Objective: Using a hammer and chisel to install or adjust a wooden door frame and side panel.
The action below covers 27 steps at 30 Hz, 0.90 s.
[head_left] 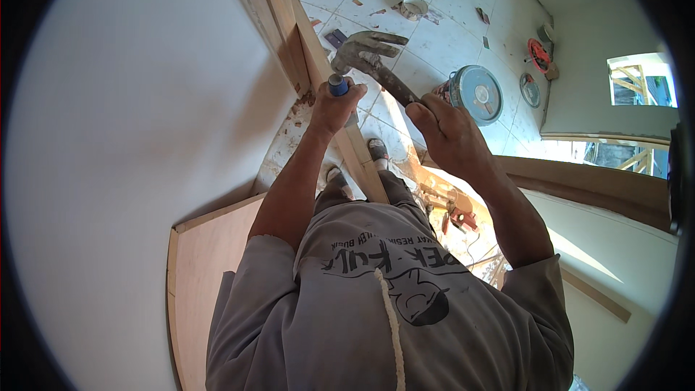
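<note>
My left hand is closed around the blue handle of a chisel, whose end points up. Below the fist, a bit of grey metal shows against a long wooden beam; whether the chisel's edge touches the wood cannot be made out. In my right hand is a worn claw hammer, gripped by its dark handle. The hammer's head hangs just above and beside the chisel's end, claw turned to the right. The beam runs from the door-like frame toward my body, between my legs.
Upright timber framing meets the white wall at left. On the tiled floor stand a lidded bucket and a small tub, with wood chips around. A red power tool with a cable lies at lower right.
</note>
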Each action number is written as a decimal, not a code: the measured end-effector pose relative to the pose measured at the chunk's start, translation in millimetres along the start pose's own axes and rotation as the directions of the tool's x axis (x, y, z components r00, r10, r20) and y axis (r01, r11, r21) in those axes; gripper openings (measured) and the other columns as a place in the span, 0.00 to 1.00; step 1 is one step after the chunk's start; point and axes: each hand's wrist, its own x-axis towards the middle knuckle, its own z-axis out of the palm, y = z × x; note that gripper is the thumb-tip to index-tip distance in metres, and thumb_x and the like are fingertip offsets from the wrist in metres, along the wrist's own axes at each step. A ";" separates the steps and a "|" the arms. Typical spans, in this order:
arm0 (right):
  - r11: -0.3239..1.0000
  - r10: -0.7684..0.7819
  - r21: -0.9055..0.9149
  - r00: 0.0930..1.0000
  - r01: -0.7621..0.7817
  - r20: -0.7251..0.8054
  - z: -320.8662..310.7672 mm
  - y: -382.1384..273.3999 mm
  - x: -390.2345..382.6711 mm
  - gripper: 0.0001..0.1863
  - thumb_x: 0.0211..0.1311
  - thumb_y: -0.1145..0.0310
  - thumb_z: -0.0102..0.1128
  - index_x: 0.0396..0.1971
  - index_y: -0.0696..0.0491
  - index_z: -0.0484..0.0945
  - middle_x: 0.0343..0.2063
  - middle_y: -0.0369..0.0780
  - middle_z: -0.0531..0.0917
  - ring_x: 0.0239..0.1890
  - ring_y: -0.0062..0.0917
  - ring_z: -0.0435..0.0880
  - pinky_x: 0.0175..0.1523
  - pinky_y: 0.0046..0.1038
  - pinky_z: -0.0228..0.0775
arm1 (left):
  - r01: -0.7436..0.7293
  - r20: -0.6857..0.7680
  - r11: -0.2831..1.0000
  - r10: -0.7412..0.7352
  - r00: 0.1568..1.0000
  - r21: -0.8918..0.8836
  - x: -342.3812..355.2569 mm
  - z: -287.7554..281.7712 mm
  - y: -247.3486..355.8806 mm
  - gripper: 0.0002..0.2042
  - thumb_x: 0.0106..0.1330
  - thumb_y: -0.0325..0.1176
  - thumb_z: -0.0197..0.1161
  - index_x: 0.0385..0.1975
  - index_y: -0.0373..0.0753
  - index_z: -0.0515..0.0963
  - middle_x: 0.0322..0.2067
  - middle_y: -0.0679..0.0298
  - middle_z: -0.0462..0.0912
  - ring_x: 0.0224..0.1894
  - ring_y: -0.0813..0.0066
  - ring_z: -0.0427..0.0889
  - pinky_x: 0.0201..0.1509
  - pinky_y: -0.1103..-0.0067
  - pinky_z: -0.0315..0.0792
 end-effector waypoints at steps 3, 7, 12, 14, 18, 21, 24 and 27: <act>0.991 0.088 0.103 0.995 -0.083 -0.039 9.5 14.6 -8.7 0.22 0.70 0.54 0.48 0.24 0.59 0.70 0.12 0.50 0.73 0.16 0.45 0.75 0.26 0.41 0.63 | 0.013 0.032 1.000 -0.014 0.999 0.006 -0.4 -0.6 -2.8 0.17 0.57 0.35 0.63 0.09 0.42 0.67 0.10 0.73 0.67 0.14 0.86 0.63 0.20 0.80 0.61; 0.955 0.203 0.240 0.974 -0.175 -0.096 11.3 40.8 -19.6 0.22 0.69 0.54 0.49 0.25 0.60 0.72 0.16 0.49 0.75 0.19 0.40 0.75 0.28 0.37 0.64 | 0.027 0.082 0.999 -0.026 0.996 -0.021 2.8 -2.2 -4.8 0.15 0.59 0.29 0.61 0.12 0.42 0.67 0.11 0.71 0.66 0.14 0.85 0.62 0.21 0.83 0.60; 0.861 0.434 0.310 0.900 -0.402 -0.037 16.1 78.7 -37.4 0.23 0.70 0.55 0.47 0.24 0.60 0.72 0.14 0.43 0.72 0.17 0.28 0.71 0.26 0.33 0.63 | 0.042 0.008 0.997 -0.042 0.999 -0.067 -0.5 3.3 -0.2 0.17 0.59 0.32 0.62 0.09 0.43 0.66 0.10 0.75 0.65 0.13 0.88 0.61 0.17 0.83 0.55; 0.807 0.488 0.394 0.873 -0.440 -0.025 22.1 96.0 -43.5 0.22 0.72 0.54 0.44 0.23 0.55 0.68 0.08 0.30 0.63 0.07 0.11 0.58 0.13 0.20 0.49 | 0.057 -0.010 0.994 -0.058 0.998 -0.091 0.6 6.5 0.0 0.17 0.60 0.32 0.62 0.09 0.43 0.67 0.10 0.75 0.65 0.13 0.89 0.60 0.17 0.84 0.55; 0.688 0.607 0.434 0.789 -0.582 0.095 33.6 119.8 -47.9 0.22 0.72 0.53 0.43 0.23 0.55 0.68 0.08 0.30 0.63 0.06 0.12 0.58 0.12 0.20 0.51 | 0.000 -0.089 0.992 -0.012 0.996 -0.126 1.7 11.2 -0.8 0.17 0.62 0.31 0.61 0.11 0.42 0.68 0.11 0.75 0.66 0.13 0.89 0.61 0.17 0.85 0.54; 0.548 0.692 0.471 0.691 -0.691 0.209 41.3 129.5 -46.1 0.22 0.71 0.52 0.45 0.23 0.55 0.69 0.08 0.31 0.64 0.06 0.13 0.58 0.11 0.20 0.51 | 0.007 -0.134 0.990 -0.026 0.991 -0.139 2.1 17.1 6.7 0.16 0.62 0.30 0.61 0.12 0.42 0.68 0.11 0.75 0.66 0.13 0.89 0.61 0.17 0.85 0.55; 0.497 0.714 0.468 0.651 -0.731 0.259 53.3 146.7 -46.3 0.24 0.67 0.52 0.50 0.23 0.59 0.73 0.09 0.34 0.67 0.08 0.18 0.66 0.15 0.27 0.57 | 0.031 -0.161 0.989 -0.054 0.986 -0.142 2.4 19.1 5.9 0.16 0.63 0.30 0.61 0.12 0.42 0.67 0.10 0.74 0.65 0.12 0.88 0.61 0.17 0.84 0.56; 0.513 0.681 0.485 0.680 -0.708 0.271 62.0 160.3 -38.1 0.25 0.67 0.51 0.50 0.23 0.59 0.73 0.09 0.35 0.67 0.08 0.19 0.66 0.15 0.27 0.58 | 0.073 -0.193 0.990 -0.095 0.977 -0.118 5.7 19.0 8.9 0.17 0.63 0.30 0.60 0.12 0.43 0.64 0.10 0.73 0.63 0.11 0.85 0.60 0.18 0.82 0.58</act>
